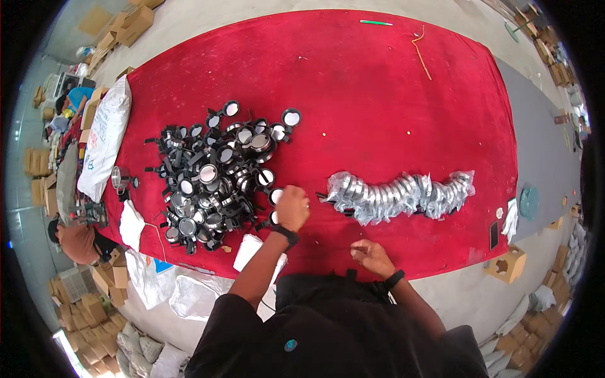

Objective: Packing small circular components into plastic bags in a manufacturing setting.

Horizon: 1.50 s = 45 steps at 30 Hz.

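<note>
My left hand is over the red cloth at the right edge of a heap of round silver-faced pieces with black handles. Its fingers curl downward, and whatever they may hold is hidden beneath the hand. Just left of it lies one loose round piece. My right hand is near the table's front edge, its fingers bent in toward the thumb, with nothing visible in them. Beyond that hand, a row of similar round pieces wrapped in clear plastic stretches to the right, packed side by side.
A white sack lies along the table's left edge, near a clear cup. White cloth sits by my left forearm. A dark flat rectangle is at the right edge. A green pen lies far off. Other people are at left.
</note>
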Motion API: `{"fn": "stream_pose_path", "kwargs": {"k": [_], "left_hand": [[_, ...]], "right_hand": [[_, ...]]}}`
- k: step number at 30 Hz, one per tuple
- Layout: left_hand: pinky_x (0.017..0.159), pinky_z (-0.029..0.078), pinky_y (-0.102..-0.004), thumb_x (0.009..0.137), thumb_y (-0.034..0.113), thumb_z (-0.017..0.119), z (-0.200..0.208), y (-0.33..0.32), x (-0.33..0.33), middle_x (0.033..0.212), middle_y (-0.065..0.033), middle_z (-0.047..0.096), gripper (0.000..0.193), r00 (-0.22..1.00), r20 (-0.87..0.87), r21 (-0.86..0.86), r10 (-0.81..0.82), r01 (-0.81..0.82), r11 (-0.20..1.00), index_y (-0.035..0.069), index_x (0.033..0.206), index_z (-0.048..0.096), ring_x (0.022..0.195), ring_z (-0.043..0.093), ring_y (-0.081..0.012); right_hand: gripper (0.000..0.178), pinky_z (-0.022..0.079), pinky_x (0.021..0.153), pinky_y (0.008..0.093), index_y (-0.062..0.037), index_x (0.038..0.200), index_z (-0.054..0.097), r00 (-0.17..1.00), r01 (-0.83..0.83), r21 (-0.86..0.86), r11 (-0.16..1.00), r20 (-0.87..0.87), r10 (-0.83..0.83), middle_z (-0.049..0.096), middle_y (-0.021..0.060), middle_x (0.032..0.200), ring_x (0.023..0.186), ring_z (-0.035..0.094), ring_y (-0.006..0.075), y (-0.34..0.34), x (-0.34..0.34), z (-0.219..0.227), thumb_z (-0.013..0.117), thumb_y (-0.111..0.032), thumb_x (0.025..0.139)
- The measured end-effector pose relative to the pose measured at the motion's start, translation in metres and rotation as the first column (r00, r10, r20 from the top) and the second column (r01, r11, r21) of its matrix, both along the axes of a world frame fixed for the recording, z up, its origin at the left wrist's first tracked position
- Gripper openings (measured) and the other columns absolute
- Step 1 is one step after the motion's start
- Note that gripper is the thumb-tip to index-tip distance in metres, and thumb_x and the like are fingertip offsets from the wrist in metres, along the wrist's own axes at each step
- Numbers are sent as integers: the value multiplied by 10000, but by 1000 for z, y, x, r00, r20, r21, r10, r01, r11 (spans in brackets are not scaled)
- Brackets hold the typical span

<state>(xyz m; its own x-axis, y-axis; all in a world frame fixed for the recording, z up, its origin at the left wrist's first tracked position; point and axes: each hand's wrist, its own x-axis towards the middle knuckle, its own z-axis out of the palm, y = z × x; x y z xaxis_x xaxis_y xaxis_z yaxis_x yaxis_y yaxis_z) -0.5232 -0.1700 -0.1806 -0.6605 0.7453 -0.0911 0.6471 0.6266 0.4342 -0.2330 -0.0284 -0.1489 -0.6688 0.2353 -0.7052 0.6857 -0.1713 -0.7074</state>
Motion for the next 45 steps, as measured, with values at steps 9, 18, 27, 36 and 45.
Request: {"fn": "stream_pose_path", "kwargs": {"k": [9, 18, 27, 36, 45], "left_hand": [[818, 574, -447, 839, 223, 735, -60, -86, -40, 1010, -138, 667, 219, 983, -184, -340, 0, -63, 938, 58, 982, 721, 979, 674, -318], [723, 548, -394, 1067, 207, 582, 75, -101, 21, 883, -63, 679, 195, 688, 716, 229, -113, -79, 970, 37, 998, 648, 852, 675, -199], [1084, 503, -517, 1100, 233, 522, 116, -162, 131, 1316, -124, 637, 323, -354, 748, 258, -561, -625, 737, 26, 1348, 534, 1230, 646, -275], [1032, 540, -545, 1107, 239, 516, 104, -212, 145, 1306, -124, 639, 334, -297, 730, 266, -616, -706, 656, 11, 1348, 547, 1218, 648, -301], [849, 552, -435, 778, 284, 894, 7, -304, 140, 1097, -188, 681, 545, 879, 199, -136, 434, -414, 900, 26, 1188, 644, 1044, 682, -341]], "right_hand": [[245, 543, 812, 332, 25, 1161, 689, 998, 25, -19, 1000, -57, -26, 729, 63, 973, 894, 663, 135, -20, -5, 36, 688, -151, 991], [382, 538, 871, 398, -3, 1251, 657, 911, -8, 457, 890, -364, 195, 705, 165, 1099, 996, 671, 268, -49, -16, 111, 756, -157, 916], [485, 518, 970, 459, -11, 1319, 630, 759, -530, 308, 790, -243, 604, 693, 251, 1126, 1089, 671, 400, -92, -8, 171, 770, -217, 904], [373, 513, 872, 279, 2, 1273, 694, 854, -492, -132, 861, -267, 447, 719, 17, 1000, 935, 610, 89, -119, -4, 159, 729, -259, 1008], [236, 514, 692, 290, -15, 982, 770, 920, -374, 3, 927, -125, 371, 696, 1, 771, 731, 635, 96, -113, 3, 156, 750, -251, 991]]}}
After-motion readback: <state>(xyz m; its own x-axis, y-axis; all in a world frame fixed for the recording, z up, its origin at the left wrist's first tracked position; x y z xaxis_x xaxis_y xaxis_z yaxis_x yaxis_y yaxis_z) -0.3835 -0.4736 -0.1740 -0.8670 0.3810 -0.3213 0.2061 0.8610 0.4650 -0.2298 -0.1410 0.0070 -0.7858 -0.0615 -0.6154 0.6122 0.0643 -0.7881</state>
